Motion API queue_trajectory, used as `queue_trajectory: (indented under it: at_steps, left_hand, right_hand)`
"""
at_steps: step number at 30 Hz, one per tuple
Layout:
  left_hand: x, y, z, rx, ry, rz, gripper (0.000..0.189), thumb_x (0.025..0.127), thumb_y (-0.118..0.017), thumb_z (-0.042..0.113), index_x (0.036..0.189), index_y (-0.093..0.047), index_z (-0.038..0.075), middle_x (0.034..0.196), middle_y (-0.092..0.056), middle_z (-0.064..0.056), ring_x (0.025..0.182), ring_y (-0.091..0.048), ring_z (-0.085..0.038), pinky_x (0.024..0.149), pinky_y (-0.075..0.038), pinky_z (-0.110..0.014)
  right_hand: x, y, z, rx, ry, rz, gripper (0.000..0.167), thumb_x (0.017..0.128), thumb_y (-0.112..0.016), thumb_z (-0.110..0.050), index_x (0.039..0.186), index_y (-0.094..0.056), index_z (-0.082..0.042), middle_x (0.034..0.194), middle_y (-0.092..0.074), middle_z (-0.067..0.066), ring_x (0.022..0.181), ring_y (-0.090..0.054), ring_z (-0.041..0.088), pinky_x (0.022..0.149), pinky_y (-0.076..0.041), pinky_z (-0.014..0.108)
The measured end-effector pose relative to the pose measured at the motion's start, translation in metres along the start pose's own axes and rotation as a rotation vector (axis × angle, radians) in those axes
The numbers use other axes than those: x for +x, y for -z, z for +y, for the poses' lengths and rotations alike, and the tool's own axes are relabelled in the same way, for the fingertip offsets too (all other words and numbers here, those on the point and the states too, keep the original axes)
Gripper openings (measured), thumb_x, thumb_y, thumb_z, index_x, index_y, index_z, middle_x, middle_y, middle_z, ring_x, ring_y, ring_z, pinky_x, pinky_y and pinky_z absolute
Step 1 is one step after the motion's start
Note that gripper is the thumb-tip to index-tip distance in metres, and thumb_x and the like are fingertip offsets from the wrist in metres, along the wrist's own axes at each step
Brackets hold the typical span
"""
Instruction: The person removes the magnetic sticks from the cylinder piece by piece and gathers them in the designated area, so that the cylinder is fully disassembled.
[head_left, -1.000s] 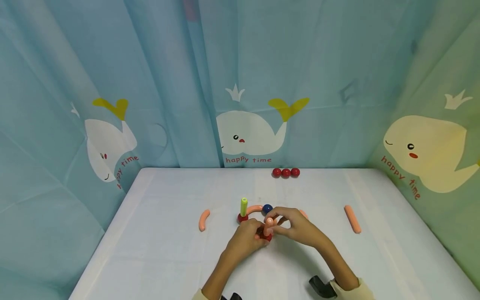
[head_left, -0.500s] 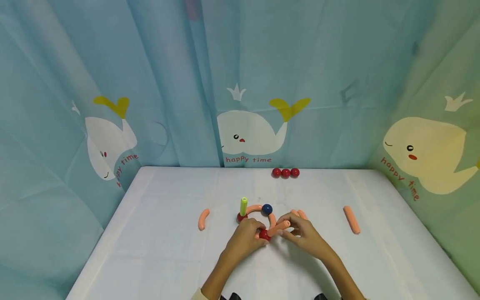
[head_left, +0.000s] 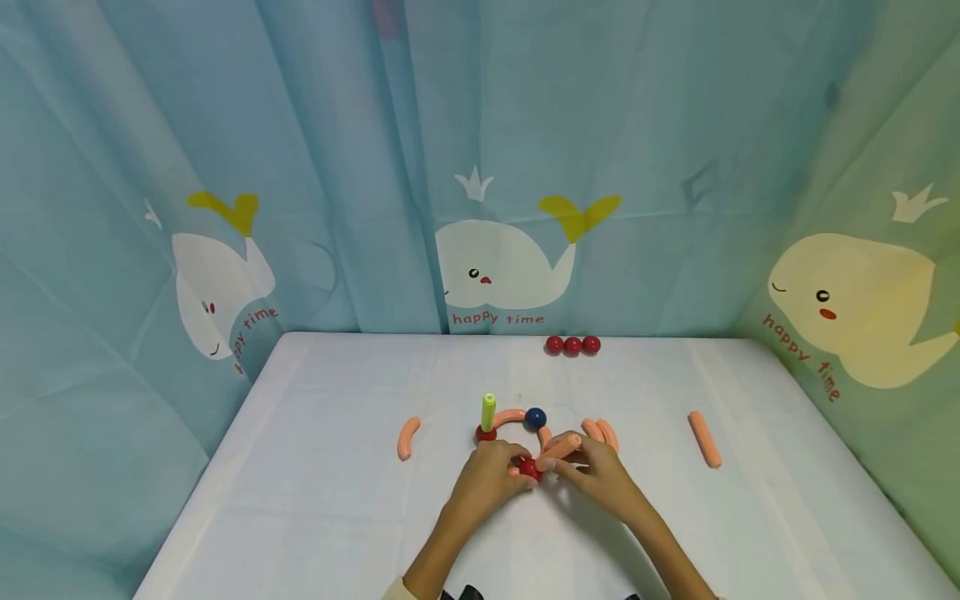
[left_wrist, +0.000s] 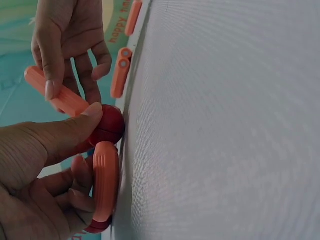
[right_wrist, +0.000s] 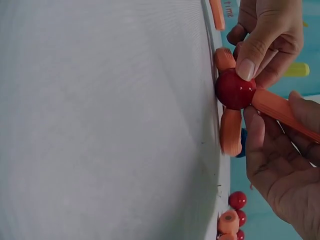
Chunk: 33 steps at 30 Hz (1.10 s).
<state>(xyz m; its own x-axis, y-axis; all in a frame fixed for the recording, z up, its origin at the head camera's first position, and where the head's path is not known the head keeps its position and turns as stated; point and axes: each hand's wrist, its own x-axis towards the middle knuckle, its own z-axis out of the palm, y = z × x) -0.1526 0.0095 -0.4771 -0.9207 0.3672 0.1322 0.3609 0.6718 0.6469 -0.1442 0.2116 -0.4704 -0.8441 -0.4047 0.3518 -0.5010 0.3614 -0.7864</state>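
Note:
My left hand [head_left: 487, 477] holds a red ball [right_wrist: 235, 89] at the near side of a small ring on the table, its thumb pressing on the ball. Between the thumb and fingers of my right hand [head_left: 600, 477] is a straight orange stick [head_left: 561, 450], its lower end at that ball and its other end tilted up to the right. Curved orange sticks [left_wrist: 106, 182] join the ring's balls. At its far side sits a blue ball [head_left: 536, 417]. A yellow-green stick [head_left: 488, 412] stands upright on another red ball [head_left: 486, 433] at the ring's left.
Three red balls [head_left: 572, 345] lie in a row by the table's back edge. One curved orange stick [head_left: 408, 438] is on the left; two more orange pieces [head_left: 600, 432] lie just beyond my right hand. A straight orange stick [head_left: 705, 439] rests farther right. A whale-print curtain [head_left: 360, 167] surrounds the table.
The orange stick stood nearly upright at the near ball a second ago; it now leans to the right. My right hand has shifted right and slightly lower. The left hand has stayed on the ball.

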Motion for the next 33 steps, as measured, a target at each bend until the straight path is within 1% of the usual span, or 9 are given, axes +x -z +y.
queue_trajectory:
  at_steps: [11, 16, 20, 22, 25, 27, 28, 30, 33]
  left_hand:
    - [0.0006, 0.001, -0.0005, -0.007, -0.031, 0.009, 0.03, 0.072, -0.086, 0.022, 0.098, -0.076, 0.011, 0.094, -0.074, 0.0, 0.08, -0.06, -0.004, 0.069, -0.047, -0.019]
    - [0.0009, 0.0002, 0.0, -0.022, -0.029, 0.006, 0.029, 0.072, -0.086, 0.021, 0.098, -0.077, 0.01, 0.09, -0.073, 0.001, 0.076, -0.059, -0.004, 0.065, -0.046, -0.018]
    - [0.0018, -0.0012, 0.0002, -0.029, -0.034, 0.002, 0.028, 0.072, -0.086, 0.019, 0.097, -0.077, 0.01, 0.083, -0.073, 0.002, 0.074, -0.062, -0.004, 0.067, -0.048, -0.018]
    - [0.0018, -0.0018, 0.0003, -0.023, -0.032, -0.002, 0.028, 0.072, -0.086, 0.019, 0.097, -0.077, 0.01, 0.083, -0.073, 0.003, 0.077, -0.064, -0.004, 0.071, -0.05, -0.019]
    - [0.0016, -0.002, 0.0005, -0.027, -0.02, -0.009, 0.029, 0.072, -0.086, 0.019, 0.098, -0.077, 0.01, 0.083, -0.073, 0.002, 0.077, -0.064, -0.005, 0.071, -0.05, -0.02]
    - [0.0014, -0.0015, 0.0007, -0.035, -0.01, -0.012, 0.029, 0.072, -0.086, 0.018, 0.098, -0.077, 0.01, 0.084, -0.073, 0.002, 0.077, -0.063, -0.006, 0.069, -0.049, -0.02]
    - [0.0012, -0.001, 0.0008, -0.039, -0.001, -0.013, 0.029, 0.073, -0.086, 0.018, 0.099, -0.076, 0.01, 0.086, -0.073, 0.002, 0.076, -0.062, -0.006, 0.068, -0.048, -0.019]
    - [0.0009, -0.0005, 0.0007, -0.045, 0.008, -0.014, 0.029, 0.073, -0.086, 0.018, 0.099, -0.076, 0.009, 0.088, -0.074, 0.001, 0.076, -0.06, -0.005, 0.067, -0.047, -0.018]
    - [0.0006, 0.0002, 0.0008, -0.046, 0.011, -0.012, 0.029, 0.073, -0.086, 0.018, 0.099, -0.076, 0.009, 0.09, -0.073, 0.0, 0.076, -0.06, -0.006, 0.067, -0.047, -0.018]
  right_hand:
    - [0.0003, -0.002, 0.0022, 0.056, -0.076, -0.003, 0.012, 0.092, -0.064, -0.006, 0.1, -0.068, 0.002, 0.1, -0.069, 0.016, 0.083, -0.071, 0.014, 0.068, -0.058, 0.027]
    - [-0.0013, -0.0021, 0.002, 0.071, -0.076, 0.001, 0.012, 0.093, -0.063, -0.004, 0.101, -0.066, 0.005, 0.101, -0.068, 0.018, 0.081, -0.073, 0.021, 0.068, -0.058, 0.026]
    - [-0.0024, -0.0012, 0.0017, 0.069, -0.074, 0.006, 0.011, 0.094, -0.062, -0.004, 0.101, -0.067, 0.002, 0.101, -0.068, 0.015, 0.078, -0.074, 0.025, 0.081, -0.051, 0.017]
    - [-0.0029, -0.0006, 0.0012, 0.055, -0.077, 0.013, 0.011, 0.094, -0.062, -0.006, 0.101, -0.068, 0.001, 0.1, -0.069, 0.013, 0.077, -0.074, 0.022, 0.092, -0.038, 0.011]
    - [-0.0035, 0.0008, -0.0007, 0.073, -0.09, 0.019, 0.01, 0.095, -0.06, -0.006, 0.099, -0.066, 0.001, 0.098, -0.068, 0.013, 0.079, -0.073, 0.019, 0.09, -0.042, 0.01]
    - [-0.0035, 0.0019, -0.0021, 0.112, -0.097, 0.011, 0.011, 0.096, -0.058, -0.005, 0.099, -0.064, 0.003, 0.097, -0.067, 0.016, 0.081, -0.072, 0.02, 0.08, -0.052, 0.016]
    - [-0.0035, 0.0024, -0.0028, 0.133, -0.101, 0.004, 0.011, 0.097, -0.057, -0.005, 0.098, -0.063, 0.004, 0.097, -0.065, 0.018, 0.082, -0.072, 0.02, 0.076, -0.057, 0.023]
    - [-0.0032, 0.0034, -0.0034, 0.174, -0.115, -0.012, 0.012, 0.098, -0.055, -0.005, 0.099, -0.061, 0.005, 0.098, -0.063, 0.021, 0.085, -0.071, 0.021, 0.072, -0.059, 0.033]
    - [-0.0026, 0.0039, -0.0032, 0.214, -0.133, -0.031, 0.013, 0.099, -0.054, -0.005, 0.099, -0.059, 0.007, 0.1, -0.062, 0.024, 0.087, -0.072, 0.024, 0.071, -0.059, 0.038]
